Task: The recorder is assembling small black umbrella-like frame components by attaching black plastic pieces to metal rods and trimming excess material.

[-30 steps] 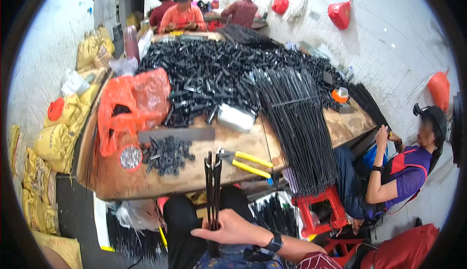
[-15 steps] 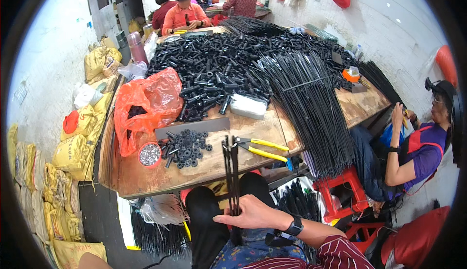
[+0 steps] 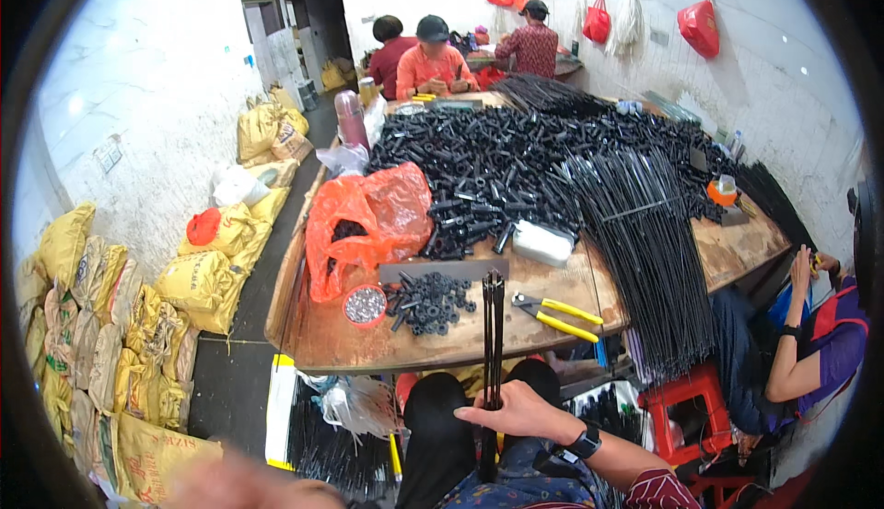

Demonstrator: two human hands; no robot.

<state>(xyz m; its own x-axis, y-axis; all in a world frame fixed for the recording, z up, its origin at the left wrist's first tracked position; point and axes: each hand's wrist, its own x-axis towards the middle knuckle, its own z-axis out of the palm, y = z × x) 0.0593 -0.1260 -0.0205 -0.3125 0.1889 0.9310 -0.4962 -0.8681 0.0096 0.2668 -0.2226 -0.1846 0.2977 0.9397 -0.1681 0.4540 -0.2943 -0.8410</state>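
My right hand (image 3: pixel 523 411) is closed around a few thin black rods (image 3: pixel 494 343), held upright in front of my knees at the table's near edge. Their upper ends stand before a heap of small black rings and short tubes (image 3: pixel 431 304). At the lower left, my left hand (image 3: pixel 230 479) is a blur over the floor, away from the rods, its fingers smeared by motion. Right of the rods lie pliers with yellow handles (image 3: pixel 566 327). A red dish (image 3: pixel 345 308) of small metal pieces sits left of the heap.
Short black tubes (image 3: pixel 479 163) cover much of the wooden table (image 3: pixel 405 348). A long bundle of black rods (image 3: pixel 649 260) overhangs its right edge, above a red stool (image 3: pixel 686 408). An orange plastic bag (image 3: pixel 396 200) lies left. Yellow sacks (image 3: pixel 198 288) line the left wall. Several people work nearby.
The view has turned left, so the table appears farther right. My left hand has come into view at the lower left. My right hand keeps its hold on the black rods.
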